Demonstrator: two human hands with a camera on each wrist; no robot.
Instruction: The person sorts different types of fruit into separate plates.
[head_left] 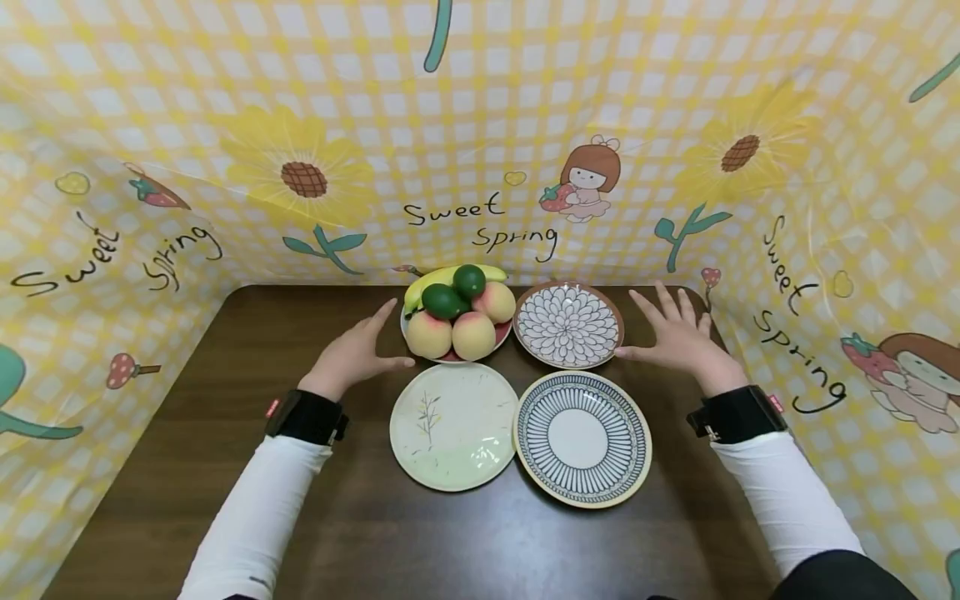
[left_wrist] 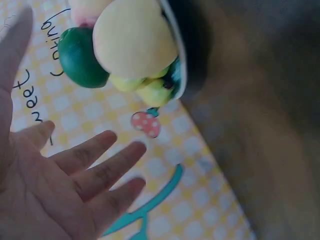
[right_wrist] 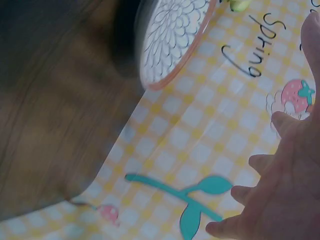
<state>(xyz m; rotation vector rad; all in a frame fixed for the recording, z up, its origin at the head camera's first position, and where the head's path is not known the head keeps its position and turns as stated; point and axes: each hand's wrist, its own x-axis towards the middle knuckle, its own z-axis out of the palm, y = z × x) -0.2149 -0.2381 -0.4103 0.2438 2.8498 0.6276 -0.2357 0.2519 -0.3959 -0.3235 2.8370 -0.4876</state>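
Observation:
My left hand (head_left: 351, 353) is spread just left of a plate of fruit, thumb and fingers apart, holding nothing. That fruit plate (head_left: 501, 337) carries peaches (head_left: 474, 336), two dark green fruits (head_left: 444, 302) that look like avocados or limes, and bananas (head_left: 442, 277) behind them. On the other side, my right hand (head_left: 681, 340) has its fingers fanned out, its thumb tip at the rim of a brown-edged plate with a petal pattern (head_left: 567, 325); whether they touch I cannot tell. In the left wrist view, the left palm (left_wrist: 50, 190) faces the fruit.
Nearer me lie a pale green plate with a plant sprig (head_left: 454, 427) and a blue-lined plate (head_left: 583, 439), their rims meeting. All stand on a dark wooden table (head_left: 375, 533). A yellow checked cloth (head_left: 420, 133) rises behind the table and along both sides.

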